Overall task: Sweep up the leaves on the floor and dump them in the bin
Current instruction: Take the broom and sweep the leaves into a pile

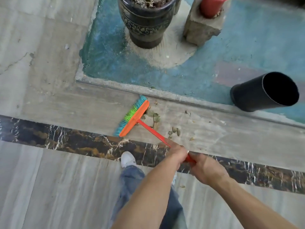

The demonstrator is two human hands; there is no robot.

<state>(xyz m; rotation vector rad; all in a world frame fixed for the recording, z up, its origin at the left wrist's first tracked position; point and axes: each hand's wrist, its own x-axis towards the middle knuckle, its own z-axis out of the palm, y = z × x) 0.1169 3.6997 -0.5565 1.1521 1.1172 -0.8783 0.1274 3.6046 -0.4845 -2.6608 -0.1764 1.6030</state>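
**Both hands on broom, leaves loose beside the head**

Left hand (177, 153) clenched round the red broom handle (153, 130), further down the shaft. Right hand (207, 167) clenched on the near end, just behind the left; the two grips nearly touch. Broom head (134, 119) is orange with blue-green bristles, on the floor (57, 100), angled, its far end close to the raised step edge (165, 95). Leaves (154, 115) lie right of the head, some touching it, more scattered near the handle. Black bin (264, 92) sits tilted on the blue slab, far right, mouth facing the camera, well apart from the leaves. Open floor left of the head. Dark planter (146, 22) and concrete block (202, 28) on the far side.
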